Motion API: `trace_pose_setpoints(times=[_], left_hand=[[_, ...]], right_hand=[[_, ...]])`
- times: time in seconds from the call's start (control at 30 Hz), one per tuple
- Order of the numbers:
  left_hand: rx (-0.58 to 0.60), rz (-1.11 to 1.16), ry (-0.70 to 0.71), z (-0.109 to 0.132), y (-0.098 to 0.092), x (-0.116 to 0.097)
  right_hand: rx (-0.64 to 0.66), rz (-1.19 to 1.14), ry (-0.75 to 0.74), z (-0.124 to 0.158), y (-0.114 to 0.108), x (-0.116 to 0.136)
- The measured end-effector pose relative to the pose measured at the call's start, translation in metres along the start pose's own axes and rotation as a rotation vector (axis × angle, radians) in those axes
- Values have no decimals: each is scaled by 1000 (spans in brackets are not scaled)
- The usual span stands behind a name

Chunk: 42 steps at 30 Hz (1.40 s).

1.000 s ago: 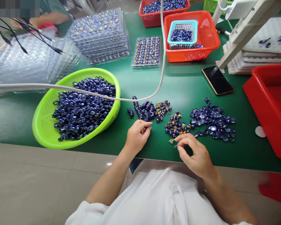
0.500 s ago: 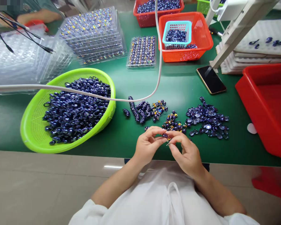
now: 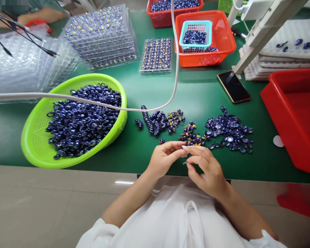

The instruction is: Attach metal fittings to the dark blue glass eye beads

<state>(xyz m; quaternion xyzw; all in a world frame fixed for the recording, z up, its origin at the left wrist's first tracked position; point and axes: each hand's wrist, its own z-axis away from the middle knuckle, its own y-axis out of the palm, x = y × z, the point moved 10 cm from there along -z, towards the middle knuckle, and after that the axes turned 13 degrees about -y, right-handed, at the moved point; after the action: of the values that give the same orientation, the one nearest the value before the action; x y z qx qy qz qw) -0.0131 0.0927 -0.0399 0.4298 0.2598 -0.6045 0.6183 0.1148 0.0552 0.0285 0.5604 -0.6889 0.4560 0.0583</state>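
Note:
My left hand (image 3: 161, 159) is closed in a pinch on a small dark glossy part (image 3: 186, 155), which the fingertips mostly hide. From the other side my right hand (image 3: 209, 170) meets it, index fingertip at the part and thumb beside a tiny pale end (image 3: 185, 163). What the right fingers grip is too small to make out. Just beyond the fingertips lies a pile of dark parts with yellow bits (image 3: 192, 134). Loose dark-blue shiny oval caps (image 3: 228, 132) spread to the right. Rows of stacked dark pieces (image 3: 158, 122) and a second yellow-flecked cluster (image 3: 175, 119) lie to the left.
A lime-green basket (image 3: 31, 148) of dark-blue looped pieces stands left. Filled clear trays (image 3: 111, 51), a single tray (image 3: 155, 57) and red baskets (image 3: 222, 57) are behind. A phone (image 3: 234, 87) and red bin (image 3: 281, 113) stand right. A white cable (image 3: 176, 69) hangs across.
My right hand has shifted slightly, its index finger now stretched over the dark part. The left fingertips cover more of that part than before. The surrounding piles look unchanged.

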Motion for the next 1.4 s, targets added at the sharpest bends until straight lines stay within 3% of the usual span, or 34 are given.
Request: trace_pose_setpoints(times=[0.2, 0.4, 0.7, 1.07, 1.23, 1.4], left_hand=[[-8, -137, 182, 9, 5, -7], [-3, -418, 463, 27, 19, -30], [-6, -600, 662, 41, 28, -46], [34, -791, 665, 40, 32, -42], [34, -790, 630, 38, 31, -40], [14, -748, 683, 41, 33, -39]], right_hand=[[-179, -145, 343, 10, -14, -27], [-120, -220, 455, 13, -3, -38], [-120, -261, 530, 18, 0, -44], [-29, -225, 531, 12, 1, -42], [-20, -266, 563, 17, 6, -45], [-15, -326, 578, 21, 10, -48]])
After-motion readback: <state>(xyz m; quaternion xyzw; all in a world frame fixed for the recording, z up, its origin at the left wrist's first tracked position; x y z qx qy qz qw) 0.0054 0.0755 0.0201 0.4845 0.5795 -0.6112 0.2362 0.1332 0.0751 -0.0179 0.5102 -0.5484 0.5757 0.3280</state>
